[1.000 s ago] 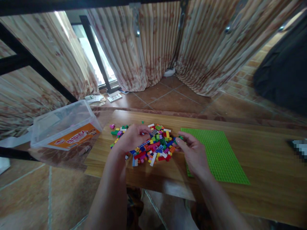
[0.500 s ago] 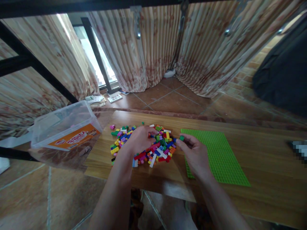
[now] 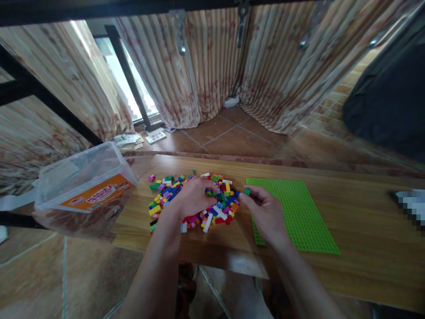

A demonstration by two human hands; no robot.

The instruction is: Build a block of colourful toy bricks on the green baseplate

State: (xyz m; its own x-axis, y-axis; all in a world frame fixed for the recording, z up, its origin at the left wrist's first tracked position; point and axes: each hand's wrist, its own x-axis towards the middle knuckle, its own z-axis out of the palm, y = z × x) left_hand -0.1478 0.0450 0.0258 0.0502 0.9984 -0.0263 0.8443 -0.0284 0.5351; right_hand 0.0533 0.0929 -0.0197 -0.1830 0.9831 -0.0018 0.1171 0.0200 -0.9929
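Note:
A heap of small coloured building bricks [image 3: 219,208] is spread on the wooden bench. Over its middle, my left hand [image 3: 195,195] reaches down among the bricks, thumb and forefinger apart; no brick shows between them. My right hand [image 3: 267,212] is closed, pinching a small green brick [image 3: 247,191] between thumb and fingertips. It hovers by the left edge of a green studded baseplate [image 3: 297,215], partly covering that edge. A blue brick [image 3: 241,194] shows right beside the green one; whether they are joined I cannot tell.
A clear plastic box [image 3: 84,177] with an orange label stands left of the wooden bench [image 3: 206,250]. A blurred-out object [image 3: 411,206] lies at the bench's right. Beyond are striped curtains [image 3: 212,66], papers [image 3: 129,141] on the tiled floor and a dark cover [image 3: 385,97].
My left thumb has spread away from the forefinger over the heap. My right hand keeps its pinch on the green brick, almost still. The whole view has shifted slightly.

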